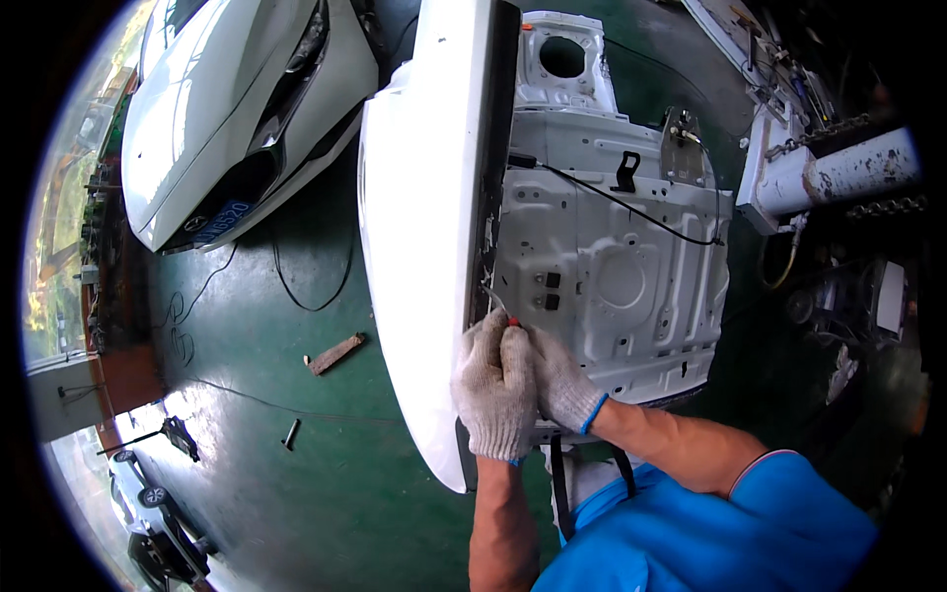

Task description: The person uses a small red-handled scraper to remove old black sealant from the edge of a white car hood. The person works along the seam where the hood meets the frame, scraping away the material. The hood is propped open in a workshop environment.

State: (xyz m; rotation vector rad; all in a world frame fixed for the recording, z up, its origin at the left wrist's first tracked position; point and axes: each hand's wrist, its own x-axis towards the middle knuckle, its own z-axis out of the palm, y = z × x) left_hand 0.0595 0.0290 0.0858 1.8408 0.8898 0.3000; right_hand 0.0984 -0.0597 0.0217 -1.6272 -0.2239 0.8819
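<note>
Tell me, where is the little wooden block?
In the head view, the wooden block lies on the green floor, left of the white door and below the white car.

Bright daylight from the left, glaring on white panels. Dim, shadowed right side. Strong fisheye bending, black vignette at rim.

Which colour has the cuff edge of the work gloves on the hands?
Blue. The head view shows it best, at the wrist of the right hand; the gloves themselves are off-white knit.
</note>
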